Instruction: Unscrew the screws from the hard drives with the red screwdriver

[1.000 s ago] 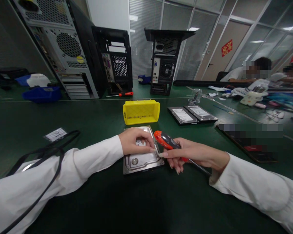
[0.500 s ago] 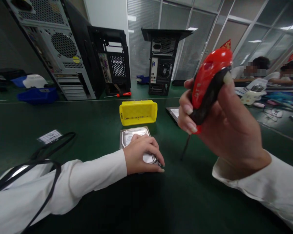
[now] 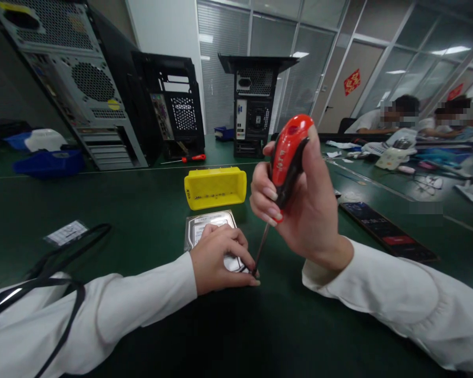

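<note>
A silver hard drive [image 3: 200, 223] lies flat on the dark green table, partly covered by my left hand [image 3: 223, 257]. That hand is closed over the drive, thumb and fingers meeting at its near right corner. In my right hand [image 3: 303, 205] is a red and black screwdriver [image 3: 287, 160], gripped by the handle. Its shaft slants down and left, and the tip reaches the drive's near right corner, between my left thumb and fingers. Whether a screw sits under the tip is too small to tell. Behind the drive stands a yellow bin [image 3: 216, 202] with small dark bits inside.
Several computer cases stand at the back, including a large grey one [image 3: 98, 113] and a black one [image 3: 254, 107]. Another red screwdriver [image 3: 195, 157] lies before them. A phone [image 3: 388, 231] is at right, a black cable [image 3: 79, 247] at left. People sit far right.
My right hand has brought the screwdriver down and left, so its tip now meets the drive's corner. My left hand keeps its hold. The view has shifted slightly, and the phone shows.
</note>
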Tool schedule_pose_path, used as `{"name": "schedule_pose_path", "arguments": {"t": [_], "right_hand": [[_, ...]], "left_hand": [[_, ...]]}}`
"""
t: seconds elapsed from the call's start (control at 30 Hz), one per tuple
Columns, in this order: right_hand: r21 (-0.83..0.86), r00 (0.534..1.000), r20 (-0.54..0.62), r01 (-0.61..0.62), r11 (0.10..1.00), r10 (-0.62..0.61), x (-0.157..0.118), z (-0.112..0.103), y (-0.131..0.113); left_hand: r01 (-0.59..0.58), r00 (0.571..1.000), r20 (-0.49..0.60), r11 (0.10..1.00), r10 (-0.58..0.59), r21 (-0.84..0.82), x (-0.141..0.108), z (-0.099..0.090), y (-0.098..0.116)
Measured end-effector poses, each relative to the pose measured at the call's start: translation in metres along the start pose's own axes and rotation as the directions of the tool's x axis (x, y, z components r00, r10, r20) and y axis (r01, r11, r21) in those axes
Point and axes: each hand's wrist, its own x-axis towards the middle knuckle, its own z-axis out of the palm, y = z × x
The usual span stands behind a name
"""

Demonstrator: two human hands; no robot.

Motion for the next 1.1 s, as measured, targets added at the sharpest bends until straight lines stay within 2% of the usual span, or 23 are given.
{"name": "schedule_pose_path", "arguments": {"t": [0.17, 0.3, 0.7, 0.9, 1.1], "right_hand": [[-0.059, 0.998, -0.020, 0.053, 0.997, -0.054, -0.0027, 0.0042, -0.0041], [0.002, 0.997, 0.006, 0.072, 0.997, -0.072, -0.0035, 0.0041, -0.0012], [0.025, 0.998, 0.021, 0.054, 0.998, -0.054, -0.0025, 0.0026, 0.0025], [0.042, 0.994, 0.036, 0.103, 0.994, -0.104, -0.0010, 0.0027, 0.0043], [0.022, 0.994, 0.048, 0.097, 0.995, -0.098, -0.0004, 0.0025, 0.0030]], "left_hand": [[0.008, 1.000, -0.007, 1.000, -0.008, -0.014, -0.0002, 0.0007, -0.0012], [0.014, 1.000, -0.013, 1.000, -0.015, -0.022, -0.0004, 0.0002, 0.0007], [0.012, 0.999, -0.039, 0.999, -0.013, -0.034, -0.0019, 0.0006, 0.0019], [0.002, 0.999, -0.051, 1.000, -0.003, -0.001, -0.0018, 0.0013, 0.0011], [0.013, 0.999, -0.047, 1.000, -0.013, -0.005, -0.0019, 0.0008, 0.0022]]}}
